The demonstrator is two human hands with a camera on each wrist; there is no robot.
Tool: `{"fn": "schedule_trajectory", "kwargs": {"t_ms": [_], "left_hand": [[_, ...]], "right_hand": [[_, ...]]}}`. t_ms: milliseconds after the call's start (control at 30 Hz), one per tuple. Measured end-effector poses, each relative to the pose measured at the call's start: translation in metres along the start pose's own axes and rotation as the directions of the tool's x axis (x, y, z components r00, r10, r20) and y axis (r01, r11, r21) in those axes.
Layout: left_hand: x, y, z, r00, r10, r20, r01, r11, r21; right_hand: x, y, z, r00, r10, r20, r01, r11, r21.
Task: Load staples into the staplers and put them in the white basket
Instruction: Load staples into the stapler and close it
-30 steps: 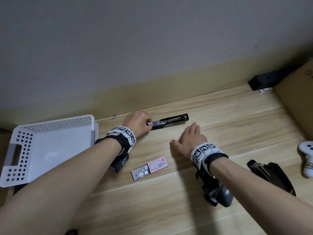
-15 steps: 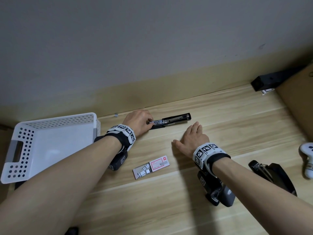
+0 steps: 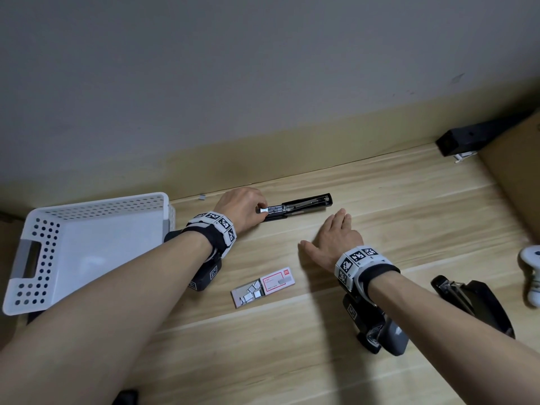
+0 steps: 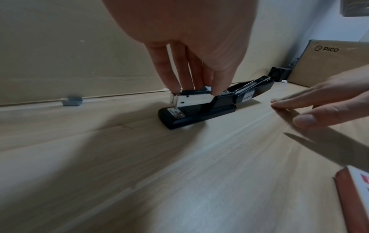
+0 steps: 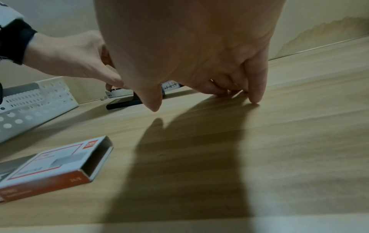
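Note:
A black stapler (image 3: 298,207) lies opened flat near the wall, its lid swung out to the right. My left hand (image 3: 244,209) pinches the metal magazine (image 4: 191,99) at the stapler's front end with fingertips (image 4: 175,89) and thumb. My right hand (image 3: 336,241) rests flat on the wooden table, fingers straight, just in front of the stapler and apart from it. A half-open staple box (image 3: 263,287) with loose staple strips lies between my forearms. The white perforated basket (image 3: 87,247) stands at the left with nothing in it.
A second black stapler (image 3: 473,302) lies at the right, partly behind my right forearm. A white controller (image 3: 530,270) sits at the right edge, with a cardboard box (image 3: 514,171) and a black block (image 3: 467,138) at the back right. A small loose staple strip (image 3: 201,196) lies by the wall.
Almost nothing has moved. My left hand stays on the stapler's front end, my right hand stays flat on the table; the view has shifted slightly.

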State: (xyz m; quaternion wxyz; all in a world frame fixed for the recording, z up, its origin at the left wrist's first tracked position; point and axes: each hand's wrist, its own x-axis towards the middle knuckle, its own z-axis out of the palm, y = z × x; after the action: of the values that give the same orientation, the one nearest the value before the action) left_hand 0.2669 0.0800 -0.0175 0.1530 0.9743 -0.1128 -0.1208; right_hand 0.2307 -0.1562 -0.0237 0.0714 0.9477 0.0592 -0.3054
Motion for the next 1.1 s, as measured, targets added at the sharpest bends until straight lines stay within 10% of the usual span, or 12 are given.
{"fn": "schedule_trajectory", "kwargs": {"t_ms": [1100], "left_hand": [[-0.023, -0.012, 0.004, 0.991, -0.130, 0.007, 0.129, 0.989, 0.075]], "right_hand": [[0.001, 0.001, -0.006, 1.000, -0.003, 0.014, 0.002, 0.995, 0.100]]}}
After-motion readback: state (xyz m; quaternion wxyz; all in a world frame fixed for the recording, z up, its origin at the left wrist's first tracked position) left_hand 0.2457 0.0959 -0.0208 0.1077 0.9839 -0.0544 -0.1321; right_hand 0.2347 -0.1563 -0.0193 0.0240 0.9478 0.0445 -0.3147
